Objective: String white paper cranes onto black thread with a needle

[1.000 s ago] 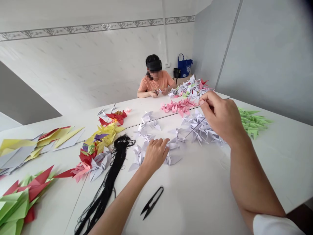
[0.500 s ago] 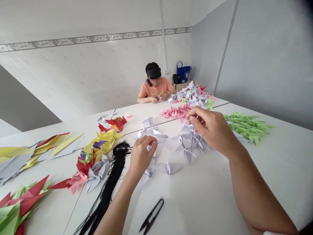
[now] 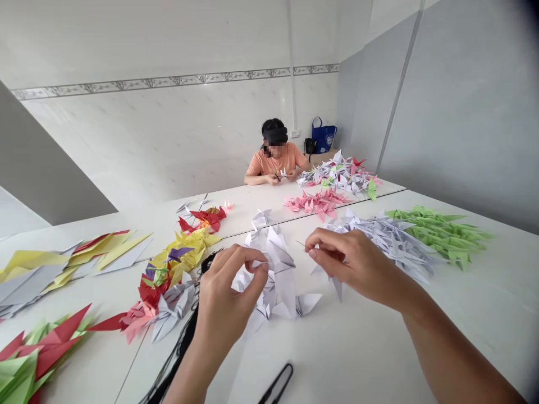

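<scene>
The left hand [image 3: 231,297] pinches a white paper crane [image 3: 281,269]; the right hand [image 3: 357,261] pinches a thin needle [image 3: 300,244], partly hidden. Near snips [image 3: 273,384] are cut off.

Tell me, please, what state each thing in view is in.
Left hand: pinching a white paper crane
Right hand: pinching a thin needle-like piece
White paper crane: folded, held up
Thread snips: lying flat, blades out of view
Black thread: loosely bundled
Pink paper cranes: folded, heaped
Green paper cranes: folded, heaped
Blue tote bag: upright
</scene>
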`<state>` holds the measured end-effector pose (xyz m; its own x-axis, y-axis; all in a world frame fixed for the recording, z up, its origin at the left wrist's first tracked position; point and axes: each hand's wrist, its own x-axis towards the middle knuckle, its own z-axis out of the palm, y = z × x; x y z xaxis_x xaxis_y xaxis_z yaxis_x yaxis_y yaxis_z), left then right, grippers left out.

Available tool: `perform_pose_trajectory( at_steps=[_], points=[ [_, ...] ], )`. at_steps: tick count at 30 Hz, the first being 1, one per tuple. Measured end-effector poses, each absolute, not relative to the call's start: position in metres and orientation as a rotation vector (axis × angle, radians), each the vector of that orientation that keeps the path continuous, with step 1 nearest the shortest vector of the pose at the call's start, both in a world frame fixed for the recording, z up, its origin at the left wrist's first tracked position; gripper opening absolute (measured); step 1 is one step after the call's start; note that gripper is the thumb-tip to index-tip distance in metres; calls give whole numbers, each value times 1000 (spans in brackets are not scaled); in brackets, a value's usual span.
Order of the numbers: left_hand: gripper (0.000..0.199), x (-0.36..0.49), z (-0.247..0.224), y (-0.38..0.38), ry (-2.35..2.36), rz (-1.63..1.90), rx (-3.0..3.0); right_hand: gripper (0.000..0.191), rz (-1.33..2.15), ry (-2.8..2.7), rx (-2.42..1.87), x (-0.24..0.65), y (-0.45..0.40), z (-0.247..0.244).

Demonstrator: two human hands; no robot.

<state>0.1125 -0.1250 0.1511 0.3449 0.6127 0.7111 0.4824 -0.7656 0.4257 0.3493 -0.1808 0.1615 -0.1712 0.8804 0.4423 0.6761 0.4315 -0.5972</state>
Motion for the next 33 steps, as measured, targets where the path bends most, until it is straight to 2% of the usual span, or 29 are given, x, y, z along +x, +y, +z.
perform_pose_trajectory(
  at_steps=[11, 19, 33],
  points=[
    [8, 111, 149, -117, 1033, 1323, 1952, 18, 509, -1992, -1291, 338, -181, 159],
    [26, 120, 141, -111, 725, 1098, 1246, 19, 566, -1953, -1196, 331, -182, 156],
    [30, 123, 137, -110, 732, 1064, 1185, 19, 550, -1938, -1178, 328, -184, 155]
  ],
)
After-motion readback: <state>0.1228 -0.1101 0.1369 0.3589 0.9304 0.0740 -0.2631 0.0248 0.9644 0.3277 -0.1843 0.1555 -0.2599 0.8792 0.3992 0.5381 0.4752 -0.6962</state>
